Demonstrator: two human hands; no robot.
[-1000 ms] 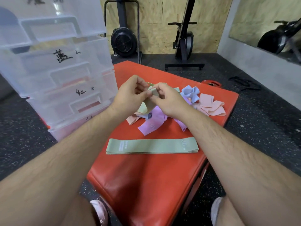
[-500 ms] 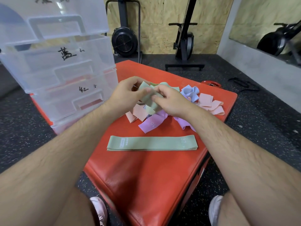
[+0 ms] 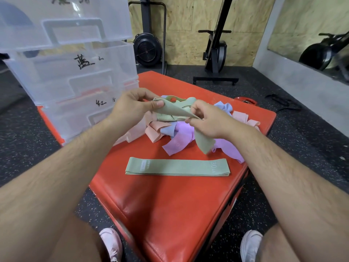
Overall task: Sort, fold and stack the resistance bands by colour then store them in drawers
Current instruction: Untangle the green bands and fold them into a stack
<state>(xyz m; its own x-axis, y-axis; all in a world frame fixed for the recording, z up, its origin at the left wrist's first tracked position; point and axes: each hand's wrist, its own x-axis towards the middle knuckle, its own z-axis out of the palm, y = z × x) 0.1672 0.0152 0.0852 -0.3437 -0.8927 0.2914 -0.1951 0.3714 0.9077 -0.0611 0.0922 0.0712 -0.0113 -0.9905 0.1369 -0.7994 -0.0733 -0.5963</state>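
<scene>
A green resistance band (image 3: 175,110) is stretched between my hands above a mixed pile. My left hand (image 3: 132,106) pinches its left end with the thumb on top. My right hand (image 3: 207,120) pinches the other part, and a loose end hangs down below it. Under my hands lies a tangle of pink bands (image 3: 156,131), purple bands (image 3: 179,142), blue bands (image 3: 222,107) and more green ones. A flat, folded green band (image 3: 177,166) lies alone nearer to me on the red padded box (image 3: 170,205).
A stack of clear plastic drawers (image 3: 75,72) with handwritten labels stands at the left on the box. Exercise machines (image 3: 215,50) stand at the back against a wooden wall. Dark speckled floor surrounds the box, and my shoes (image 3: 111,242) show at the bottom.
My hands have drawn apart and lifted the green band out of the pile, spreading it between them. The folded green band has not moved.
</scene>
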